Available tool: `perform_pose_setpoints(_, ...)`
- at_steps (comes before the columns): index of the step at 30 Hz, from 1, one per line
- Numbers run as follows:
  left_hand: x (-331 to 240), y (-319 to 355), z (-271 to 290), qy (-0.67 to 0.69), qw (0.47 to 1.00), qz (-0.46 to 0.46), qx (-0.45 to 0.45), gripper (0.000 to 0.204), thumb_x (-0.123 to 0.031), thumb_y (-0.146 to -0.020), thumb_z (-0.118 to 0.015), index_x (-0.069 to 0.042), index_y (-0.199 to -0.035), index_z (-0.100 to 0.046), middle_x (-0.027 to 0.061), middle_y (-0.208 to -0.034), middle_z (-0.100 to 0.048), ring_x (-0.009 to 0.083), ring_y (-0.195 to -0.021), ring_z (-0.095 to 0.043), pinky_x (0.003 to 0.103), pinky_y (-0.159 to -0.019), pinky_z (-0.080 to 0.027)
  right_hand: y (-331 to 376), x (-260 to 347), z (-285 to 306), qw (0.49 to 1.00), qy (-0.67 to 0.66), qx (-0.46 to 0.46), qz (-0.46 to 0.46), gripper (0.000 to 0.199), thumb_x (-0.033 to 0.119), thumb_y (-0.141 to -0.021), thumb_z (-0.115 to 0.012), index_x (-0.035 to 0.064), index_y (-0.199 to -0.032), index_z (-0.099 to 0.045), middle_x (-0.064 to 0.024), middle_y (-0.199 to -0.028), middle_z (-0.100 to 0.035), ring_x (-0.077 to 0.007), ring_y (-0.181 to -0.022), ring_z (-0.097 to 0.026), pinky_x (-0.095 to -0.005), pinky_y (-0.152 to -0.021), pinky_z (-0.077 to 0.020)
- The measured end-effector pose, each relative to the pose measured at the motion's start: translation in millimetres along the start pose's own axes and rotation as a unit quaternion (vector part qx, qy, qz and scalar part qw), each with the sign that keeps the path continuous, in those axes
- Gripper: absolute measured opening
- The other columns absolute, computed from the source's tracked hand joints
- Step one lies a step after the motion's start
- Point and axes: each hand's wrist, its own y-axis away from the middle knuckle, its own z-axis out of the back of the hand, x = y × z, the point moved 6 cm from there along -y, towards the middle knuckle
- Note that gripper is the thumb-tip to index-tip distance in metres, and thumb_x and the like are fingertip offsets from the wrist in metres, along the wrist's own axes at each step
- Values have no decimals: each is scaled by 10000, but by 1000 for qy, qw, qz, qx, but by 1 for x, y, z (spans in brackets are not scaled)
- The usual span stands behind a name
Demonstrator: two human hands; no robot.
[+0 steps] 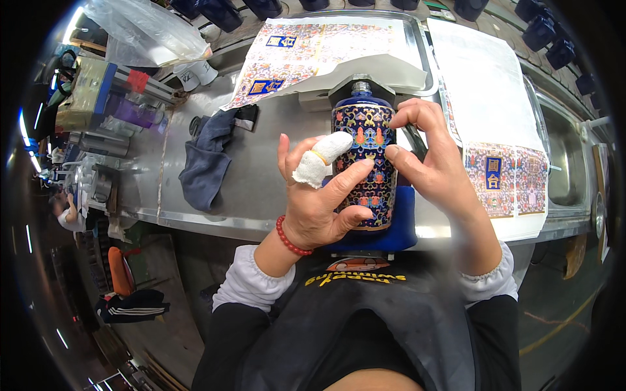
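Note:
A dark blue glass bottle (362, 186) with a colourful flower-patterned covering stands or leans in front of me, its threaded neck bare. My left hand (319, 192) lies against its front and left side with the fingers spread. One finger wears a white cloth cover (331, 148) held by a yellow band. My right hand (433, 153) has the thumb and a fingertip against the bottle's right edge. In the curl of that hand is a dark curved tool (413, 141), partly hidden. Beneath the bottle is a blue support (399, 215).
Printed pattern sheets (280, 62) lie across a metal tray behind the bottle. More sheets with white backing (489, 85) lie on the right, beside a steel sink (566, 159). A blue-grey cloth (207, 159) rests on the metal table at left. Dark blue bottles (538, 32) line the far side.

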Motion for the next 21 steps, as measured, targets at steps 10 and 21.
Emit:
perform_pose_setpoints(10,2,2,-4,-4,1000,-14,-2,625,-691,-948,-537,-174,-1210,-771,130,-1347,-631,324,-1287,-456,587,-1224,-56,-2,-8,-11,999,28,-7,-20,377,118,-785,-722,27,-1108,-553,-155,-1223,-503,-304,-1193,-497,-391,-1071,-391)
perform_pose_setpoints(21,3,2,-6,-5,1000,-21,-1,639,-703,-944,-532,-166,-1195,-772,129,-1342,-628,329,-1283,-457,588,-1223,-61,-2,-10,-12,997,29,11,-70,412,145,-796,-738,42,-1140,-536,-170,-1322,-497,-305,-1296,-481,-388,-1145,-331)
